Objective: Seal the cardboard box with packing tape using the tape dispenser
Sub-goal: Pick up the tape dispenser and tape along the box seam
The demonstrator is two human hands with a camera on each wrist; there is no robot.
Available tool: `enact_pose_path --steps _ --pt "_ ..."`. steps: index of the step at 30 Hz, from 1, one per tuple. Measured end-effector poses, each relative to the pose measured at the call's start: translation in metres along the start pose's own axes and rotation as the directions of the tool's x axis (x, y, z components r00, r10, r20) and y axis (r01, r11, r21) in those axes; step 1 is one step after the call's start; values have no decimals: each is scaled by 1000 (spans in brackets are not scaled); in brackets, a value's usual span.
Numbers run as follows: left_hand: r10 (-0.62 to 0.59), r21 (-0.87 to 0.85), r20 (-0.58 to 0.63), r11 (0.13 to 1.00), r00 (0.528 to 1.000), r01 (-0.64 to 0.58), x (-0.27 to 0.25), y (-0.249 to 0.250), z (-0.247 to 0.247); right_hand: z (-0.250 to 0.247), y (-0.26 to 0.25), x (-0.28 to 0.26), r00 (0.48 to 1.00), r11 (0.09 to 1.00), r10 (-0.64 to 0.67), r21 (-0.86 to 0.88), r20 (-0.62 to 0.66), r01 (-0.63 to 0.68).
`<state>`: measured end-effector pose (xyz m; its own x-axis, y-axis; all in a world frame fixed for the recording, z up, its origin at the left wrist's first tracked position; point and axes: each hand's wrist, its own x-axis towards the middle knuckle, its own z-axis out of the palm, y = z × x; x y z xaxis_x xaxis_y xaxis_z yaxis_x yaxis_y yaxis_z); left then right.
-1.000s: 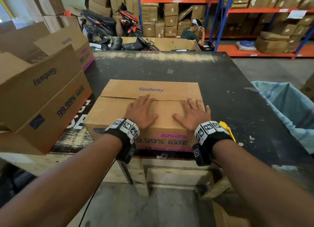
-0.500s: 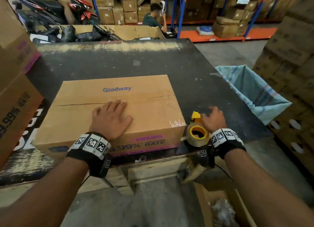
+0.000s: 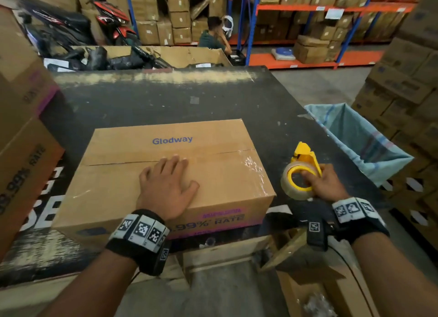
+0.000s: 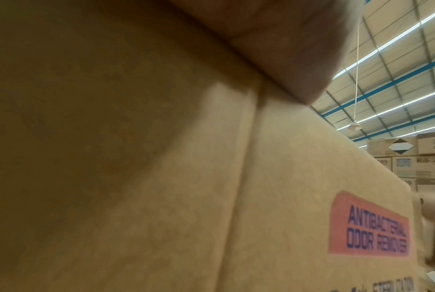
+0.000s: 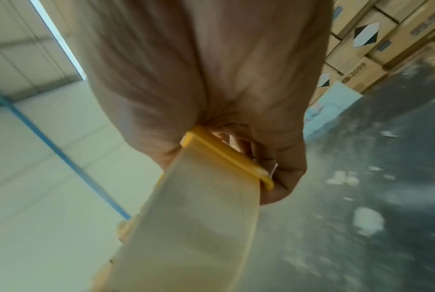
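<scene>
A brown "Glodway" cardboard box (image 3: 170, 172) lies on the black table (image 3: 166, 103), its top flaps closed along a centre seam, with clear tape over the right end of the seam. My left hand (image 3: 166, 181) lies flat on the box top, fingers straight and reaching the seam. In the left wrist view the box side (image 4: 211, 197) fills the picture. Right of the box, my right hand (image 3: 324, 184) grips the yellow tape dispenser (image 3: 302, 172) with its roll of clear tape, thumb inside the roll's core. The right wrist view shows the tape roll (image 5: 191, 227) under the palm.
More printed cartons (image 3: 21, 136) stand at the table's left edge. A light blue sack (image 3: 360, 141) hangs open off the right edge, with stacked cartons (image 3: 407, 98) behind it. A person (image 3: 213, 36) sits by the shelving beyond the table. An open carton (image 3: 315, 295) sits below the table's front.
My right hand left the box top, reached to the right and took hold of the tape dispenser, now lifted off the table. The left hand stayed flat on the box.
</scene>
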<state>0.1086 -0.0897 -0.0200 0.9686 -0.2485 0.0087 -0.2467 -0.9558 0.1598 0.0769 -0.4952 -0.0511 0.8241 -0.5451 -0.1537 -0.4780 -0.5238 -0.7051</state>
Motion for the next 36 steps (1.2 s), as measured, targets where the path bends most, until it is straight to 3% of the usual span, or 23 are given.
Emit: enact_pose_path --steps 2,4,6,9,13,17,22,27,29,31,36 --pt "0 -11 -1 1000 1000 0 -1 1 -2 -21 -31 -4 991 982 -129 136 -35 133" --pt "4 -14 0 1000 1000 -4 -2 2 -4 -33 -75 -14 948 932 -318 174 -25 317" --pt "11 -15 5 1000 1000 -11 -4 3 -5 -32 -120 -23 855 845 -518 159 16 510" --pt "18 -35 19 999 1000 -17 -4 2 -6 -4 -177 -31 705 718 -685 5 182 696" --pt "14 -51 -9 999 1000 -14 -3 0 -3 54 -237 -40 564 595 -722 -56 401 802" --pt "5 -98 -26 995 1000 -8 -2 -2 -2 95 -258 -35 460 512 -700 -65 545 856" --pt "47 -195 35 980 998 -40 -14 -34 -19 107 -257 -24 403 460 -707 -56 581 886" --pt "-123 -104 41 987 992 126 -27 -131 -55 104 -246 -14 355 445 -730 13 584 896" --pt "-132 -61 85 989 988 138 -28 -161 -59 104 -247 -12 331 438 -740 45 585 898" --pt "-119 -23 129 992 984 123 -31 -173 -55 103 -253 -11 301 423 -731 60 612 904" --pt "-116 -30 50 993 992 117 -27 -173 -52 120 -292 -24 177 333 -727 115 664 936"
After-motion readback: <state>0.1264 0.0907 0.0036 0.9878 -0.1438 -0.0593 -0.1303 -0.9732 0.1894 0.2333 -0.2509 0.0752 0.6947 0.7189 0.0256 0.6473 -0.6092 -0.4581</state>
